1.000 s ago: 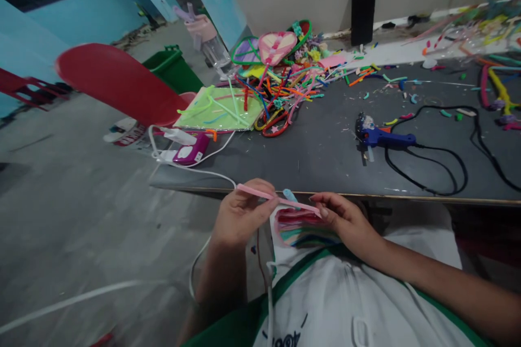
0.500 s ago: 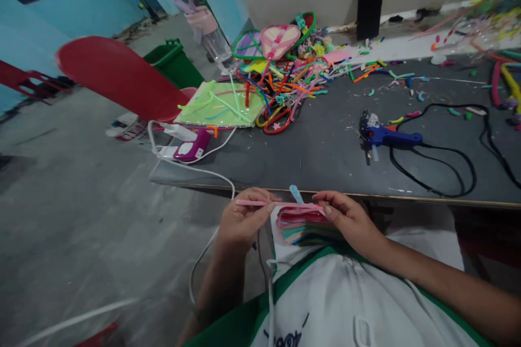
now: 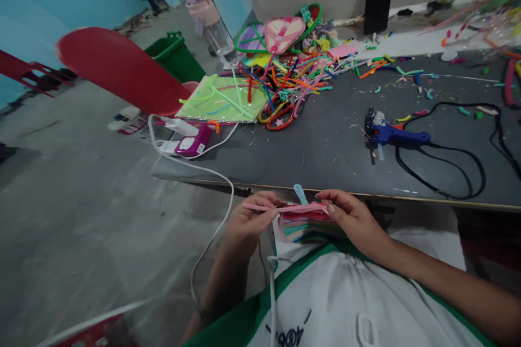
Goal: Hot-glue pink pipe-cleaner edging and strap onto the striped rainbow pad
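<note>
In front of my body, just off the table's near edge, a pink pipe cleaner (image 3: 299, 208) runs level between my hands. My left hand (image 3: 249, 222) pinches it with thumb and fingers near its left end, which juts past the grip. Around the right end, the fingers of my right hand (image 3: 353, 218) are closed, and the exact tip is hidden there. Just below it hangs a striped multicoloured piece (image 3: 307, 231) with pink, red, green and blue bands; my right thumb lies at its top right corner. A light blue strip (image 3: 300, 194) sticks up behind it.
On the grey table (image 3: 325, 160) lie a blue glue gun (image 3: 401, 136) with a black cord and a heap of coloured pipe cleaners (image 3: 293, 84). A green packet (image 3: 228, 100), purple power adapter (image 3: 193, 142) and bottle (image 3: 217, 38) stand left. A white cable (image 3: 228, 203) hangs beside my left arm.
My view has shifted slightly. The pink pipe cleaner's left part has dipped a little with my left hand; both grips look the same.
</note>
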`<state>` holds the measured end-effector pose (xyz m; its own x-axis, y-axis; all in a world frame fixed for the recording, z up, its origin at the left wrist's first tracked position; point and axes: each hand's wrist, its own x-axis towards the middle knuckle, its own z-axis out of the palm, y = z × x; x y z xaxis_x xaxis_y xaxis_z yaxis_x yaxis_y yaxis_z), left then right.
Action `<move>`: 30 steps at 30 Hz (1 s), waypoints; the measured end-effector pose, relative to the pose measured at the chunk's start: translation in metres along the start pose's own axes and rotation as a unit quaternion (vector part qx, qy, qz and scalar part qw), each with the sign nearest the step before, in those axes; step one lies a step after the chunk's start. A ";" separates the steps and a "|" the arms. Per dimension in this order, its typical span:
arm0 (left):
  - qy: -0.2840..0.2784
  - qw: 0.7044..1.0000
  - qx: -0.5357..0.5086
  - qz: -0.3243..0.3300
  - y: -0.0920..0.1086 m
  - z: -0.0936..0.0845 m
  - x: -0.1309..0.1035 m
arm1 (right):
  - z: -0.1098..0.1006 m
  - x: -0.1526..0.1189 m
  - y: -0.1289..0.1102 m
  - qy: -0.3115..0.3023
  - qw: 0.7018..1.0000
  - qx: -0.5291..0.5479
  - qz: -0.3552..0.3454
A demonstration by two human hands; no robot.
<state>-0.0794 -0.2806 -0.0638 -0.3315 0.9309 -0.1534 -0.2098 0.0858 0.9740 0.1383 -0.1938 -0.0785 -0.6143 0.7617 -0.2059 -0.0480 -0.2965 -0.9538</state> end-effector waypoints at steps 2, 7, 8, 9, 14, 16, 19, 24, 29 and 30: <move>0.004 1.000 -0.005 -0.018 -0.001 0.000 0.000 | 0.000 0.000 0.000 0.000 1.000 -0.007 -0.004; -0.011 0.999 -0.028 -0.045 -0.005 -0.001 0.002 | 0.001 -0.001 0.002 -0.004 1.000 0.001 -0.003; -0.016 0.998 -0.035 -0.049 -0.005 -0.001 0.003 | 0.001 -0.001 0.003 -0.004 1.000 0.001 -0.002; -0.021 0.997 -0.044 -0.053 -0.006 0.000 0.004 | 0.001 -0.001 0.003 -0.004 1.000 0.001 -0.002; -0.042 0.992 -0.096 -0.070 -0.006 0.004 0.005 | -0.001 -0.002 0.005 -0.010 1.000 0.006 0.001; -0.037 0.990 -0.107 -0.079 -0.006 0.006 0.006 | -0.001 -0.002 0.005 -0.012 1.000 0.005 -0.001; -0.025 0.988 -0.122 -0.091 -0.007 0.010 0.007 | -0.002 -0.002 0.007 -0.010 1.000 0.004 -0.003; -0.002 0.987 -0.126 -0.098 -0.007 0.015 0.009 | -0.002 0.000 0.007 -0.005 1.000 0.010 -0.002; -0.002 0.988 -0.139 -0.065 -0.011 0.019 0.008 | -0.001 -0.001 0.004 0.004 1.000 -0.009 -0.015; -0.002 0.987 -0.148 -0.057 -0.014 0.020 0.007 | -0.001 -0.001 0.004 0.010 1.000 -0.018 -0.021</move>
<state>-0.0610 -0.2680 -0.0749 -0.2873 0.9224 -0.2580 -0.5045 0.0832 0.8594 0.1394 -0.1952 -0.0820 -0.5965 0.7847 -0.1690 -0.0448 -0.2427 -0.9691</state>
